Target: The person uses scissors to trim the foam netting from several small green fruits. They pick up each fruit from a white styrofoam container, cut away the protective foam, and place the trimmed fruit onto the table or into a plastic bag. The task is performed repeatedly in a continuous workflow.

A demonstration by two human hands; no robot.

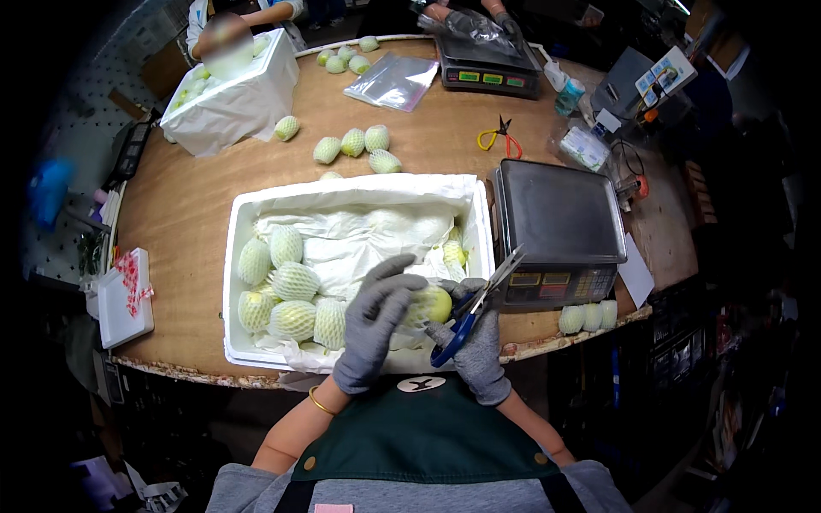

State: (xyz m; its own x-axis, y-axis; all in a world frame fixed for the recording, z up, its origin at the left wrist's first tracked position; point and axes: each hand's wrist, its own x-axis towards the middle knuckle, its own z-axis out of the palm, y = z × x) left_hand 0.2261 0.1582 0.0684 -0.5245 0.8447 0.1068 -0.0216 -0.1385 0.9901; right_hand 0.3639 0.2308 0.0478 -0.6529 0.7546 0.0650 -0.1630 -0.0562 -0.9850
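Both my hands wear grey gloves and meet over a white foam box (232, 276) lined with white paper. Between them is a pale green-yellow fruit (439, 304) in a foam net sleeve. My left hand (378, 320) is at the fruit's left side, its fingers bent around it. Blue-handled scissors (473, 314) hang on my right hand (476, 346), blades pointing up and right, slightly parted; its fingers touch the fruit's right side. Netted fruits (294, 281) lie in the box's left part, and more show at its right edge, partly under the paper.
A digital scale (558, 211) stands right of the box, with netted fruits (591, 317) before it. Beyond lie more netted fruits (353, 142), red-and-yellow-handled scissors (500, 138), clear bags (394, 82) and a second scale (490, 67). Two people work across the table, one at another foam box (237, 109).
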